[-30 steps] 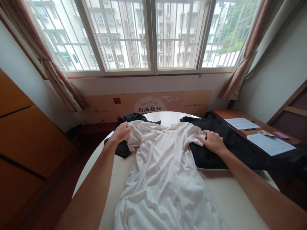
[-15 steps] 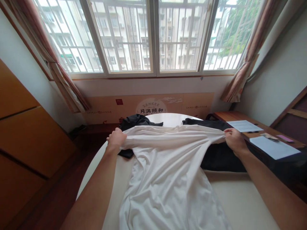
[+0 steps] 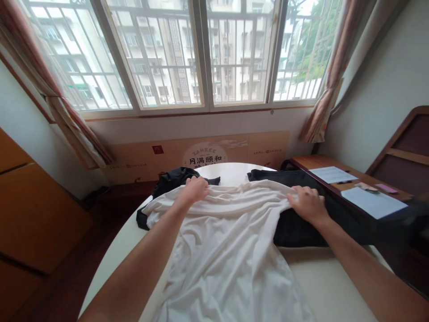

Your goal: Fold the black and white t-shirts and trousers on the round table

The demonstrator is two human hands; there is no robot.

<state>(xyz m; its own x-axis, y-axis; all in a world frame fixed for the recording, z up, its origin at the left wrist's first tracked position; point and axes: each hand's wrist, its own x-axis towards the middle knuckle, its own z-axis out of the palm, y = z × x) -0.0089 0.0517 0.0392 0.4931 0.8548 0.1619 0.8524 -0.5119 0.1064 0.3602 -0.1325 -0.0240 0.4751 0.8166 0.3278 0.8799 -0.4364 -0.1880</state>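
Note:
A wrinkled white T-shirt (image 3: 231,250) is spread over the table, its shoulders and collar at the far side and its body toward me. My left hand (image 3: 196,191) is closed on the shirt's upper edge, just left of the collar; its fingertips are partly hidden. The left sleeve lies loose beside that wrist, over a black garment (image 3: 174,178). At the right sleeve, my right hand (image 3: 308,203) pinches the cloth between thumb and fingers. Below this hand a folded black garment (image 3: 300,228) lies partly under the shirt.
The round white table (image 3: 110,255) stands before a barred window (image 3: 201,67). To the right, a wooden desk (image 3: 301,162) carries white paper sheets (image 3: 373,202) and a pink slip (image 3: 386,188). A wooden cabinet (image 3: 40,214) is at left, a chair (image 3: 402,138) at far right.
My left hand has left the sleeve end and moved inward to the shoulder near the collar. The left sleeve has dropped. My right hand has come slightly inward, and the view has shifted.

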